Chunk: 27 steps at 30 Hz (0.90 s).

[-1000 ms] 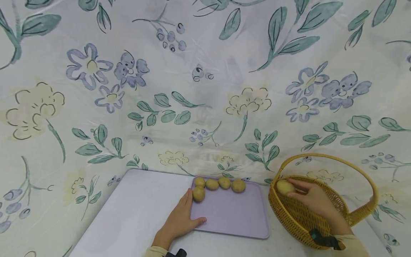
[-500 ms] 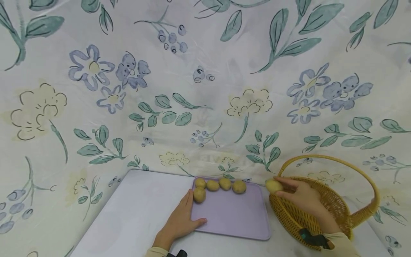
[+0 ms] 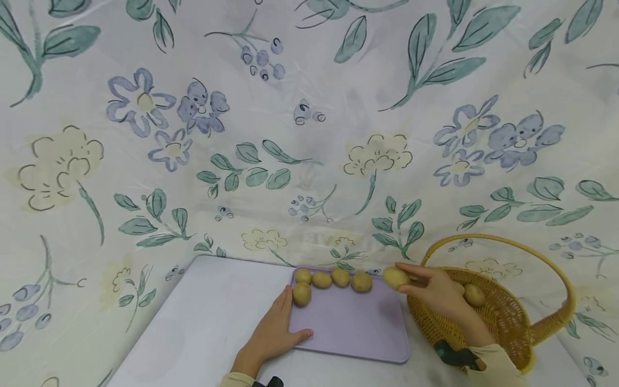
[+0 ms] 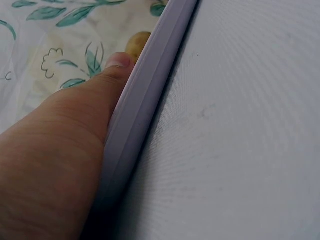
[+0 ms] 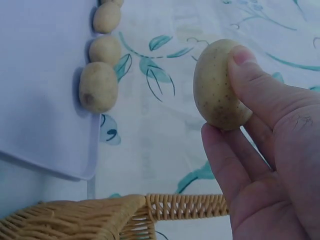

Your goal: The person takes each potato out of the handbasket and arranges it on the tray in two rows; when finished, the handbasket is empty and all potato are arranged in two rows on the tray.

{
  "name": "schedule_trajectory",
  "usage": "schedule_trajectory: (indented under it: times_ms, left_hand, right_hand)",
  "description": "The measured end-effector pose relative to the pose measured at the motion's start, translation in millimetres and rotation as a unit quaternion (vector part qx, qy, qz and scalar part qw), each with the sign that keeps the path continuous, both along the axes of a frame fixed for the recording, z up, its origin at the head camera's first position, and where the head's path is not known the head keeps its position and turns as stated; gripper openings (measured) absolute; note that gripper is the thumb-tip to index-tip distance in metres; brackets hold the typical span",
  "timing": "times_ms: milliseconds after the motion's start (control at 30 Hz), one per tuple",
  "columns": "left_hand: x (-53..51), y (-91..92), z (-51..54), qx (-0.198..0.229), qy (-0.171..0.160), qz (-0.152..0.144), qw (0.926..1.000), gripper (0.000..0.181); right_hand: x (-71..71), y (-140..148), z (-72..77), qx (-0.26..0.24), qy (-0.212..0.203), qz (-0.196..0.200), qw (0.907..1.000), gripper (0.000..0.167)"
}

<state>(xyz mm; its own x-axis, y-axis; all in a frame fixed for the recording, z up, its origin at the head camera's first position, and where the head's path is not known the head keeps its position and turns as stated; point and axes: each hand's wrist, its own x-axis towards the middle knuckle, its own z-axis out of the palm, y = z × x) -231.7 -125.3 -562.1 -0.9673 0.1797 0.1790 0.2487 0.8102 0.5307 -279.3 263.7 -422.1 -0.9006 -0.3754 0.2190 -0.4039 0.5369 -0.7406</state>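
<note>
Between thumb and fingers, my right hand (image 3: 435,293) pinches a potato (image 3: 396,277), held above the gap between tray and basket. The right wrist view shows that potato (image 5: 218,85) off the surface, in the right hand (image 5: 270,135). My left hand (image 3: 271,330) rests at the left edge of the lilac tray (image 3: 353,322), fingers straight, thumb over the near rim. In the left wrist view the left hand (image 4: 65,140) lies along the tray's side (image 4: 145,90). Several potatoes line the tray's far edge, one of them (image 3: 361,281) rightmost; another (image 3: 302,294) sits nearer, by my left fingertips.
The wicker basket (image 3: 508,322) with its tall arched handle (image 3: 503,238) stands right of the tray, with a potato (image 3: 474,295) visible inside. The white table (image 3: 193,317) extends to the left. A floral cloth (image 3: 309,134) hangs behind.
My right hand has carried the potato left, out of the basket and past its rim towards the tray. A potato inside the basket has come into view. The left hand stays by the tray.
</note>
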Motion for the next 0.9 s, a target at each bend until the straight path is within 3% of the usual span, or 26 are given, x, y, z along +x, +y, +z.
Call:
schedule_trajectory:
  times_ms: [233,533,700,900]
  left_hand:
    - [0.5,-0.1,-0.9,-0.004,0.001,-0.002,1.0,0.123]
    - [0.3,0.0,-0.4,0.001,-0.007,-0.003,1.0,0.123]
    - [-0.3,-0.6,-0.9,-0.002,-0.008,-0.001,1.0,0.122]
    - [1.6,-0.2,1.6,0.004,-0.011,-0.001,0.9999,0.121]
  right_hand:
    - [-2.4,-7,-7.3,-0.007,0.01,0.014,0.9998,0.055]
    - [-6.4,-23,-16.6,-0.052,-0.017,0.016,0.9984,0.057]
    - [-9.6,-38,-18.3,-0.05,0.004,0.032,0.9982,0.055]
    - [-11.6,-54,-23.9,-0.051,-0.002,0.047,0.9976,0.056]
